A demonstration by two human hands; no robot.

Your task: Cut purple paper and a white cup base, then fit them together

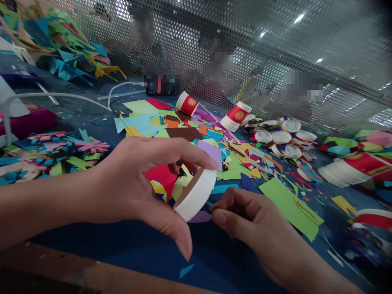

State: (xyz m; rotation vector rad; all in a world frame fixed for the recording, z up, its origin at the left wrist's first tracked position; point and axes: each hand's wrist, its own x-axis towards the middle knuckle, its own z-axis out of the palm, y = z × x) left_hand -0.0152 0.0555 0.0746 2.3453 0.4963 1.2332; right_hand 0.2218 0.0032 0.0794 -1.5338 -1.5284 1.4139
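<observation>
A dark blue tabletop (128,245) with a brown front edge (76,265) carries loose coloured paper scraps (235,167); a light blue sheet (139,122) lies towards the back, near a tilted red-and-white paper cup (187,104); paper flowers (61,149) are heaped at left, beside a magenta object (33,118); a green sheet (290,208) lies at right; a small blue scrap (186,270) rests near the front edge

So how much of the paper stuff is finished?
Some looks done: fringed paper flowers are piled on the left. Right now, the left hand holds a white ring and the right hand pinches a small piece. Maybe left to use: the green sheet and loose scraps, lying flat.
</observation>
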